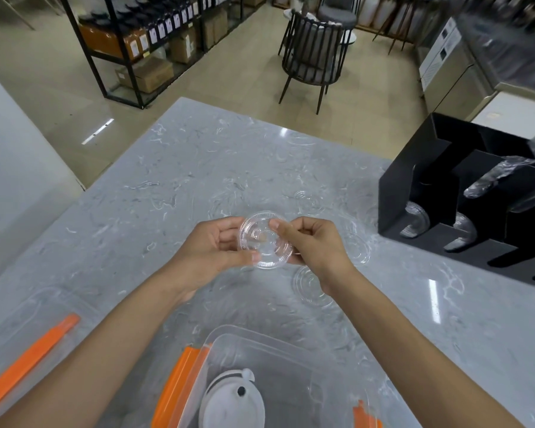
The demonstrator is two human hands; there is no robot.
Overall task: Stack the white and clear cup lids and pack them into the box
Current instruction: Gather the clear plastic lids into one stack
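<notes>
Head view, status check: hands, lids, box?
Left hand and right hand both pinching round clear plastic lids. White lids already in clear orange-latched box. More clear lids loose on grey marble counter.

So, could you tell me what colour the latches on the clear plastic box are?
Orange latches, clearest in the head view.

Open counter (198, 168) ahead; black organizer (445, 242) blocks right, clear box (291, 344) sits near.
</notes>
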